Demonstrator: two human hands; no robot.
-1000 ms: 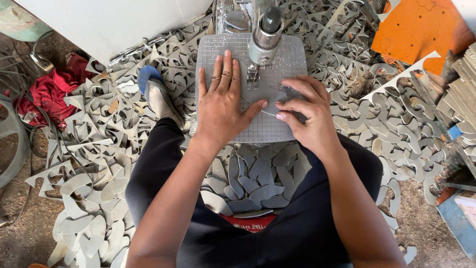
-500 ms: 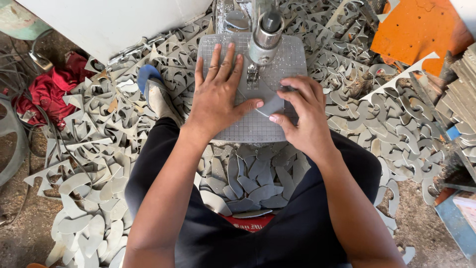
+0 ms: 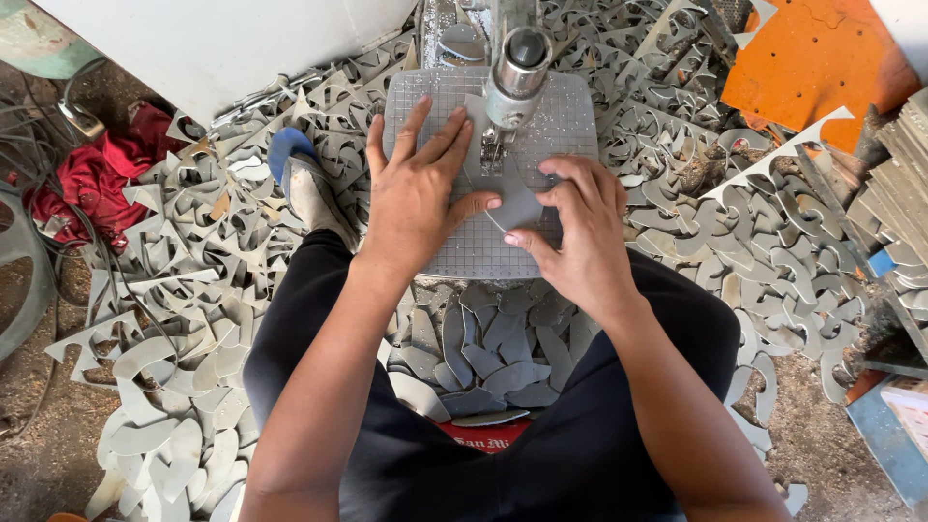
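Observation:
My left hand [image 3: 416, 188] lies flat with fingers spread on a thin grey sheet piece [image 3: 517, 203] on the gridded metal work plate [image 3: 565, 121] of a cutting machine. My right hand [image 3: 575, 227] pinches the near right edge of the same piece between thumb and fingers. The machine's cylindrical head [image 3: 517, 77] and its blade stand just beyond my fingertips, between the two hands. A pile of cut curved grey pieces [image 3: 493, 358] lies between my knees below the plate.
Grey offcut scraps [image 3: 773, 242] cover the ground all around. A foot in a blue sandal [image 3: 304, 184] rests left of the plate. A red cloth [image 3: 92, 179] and cables lie far left, an orange board [image 3: 812, 63] at top right, stacked sheets [image 3: 899, 184] at right.
My left hand has slid forward on the plate toward the machine head. My right hand has shifted left and turned the grey piece under the blade.

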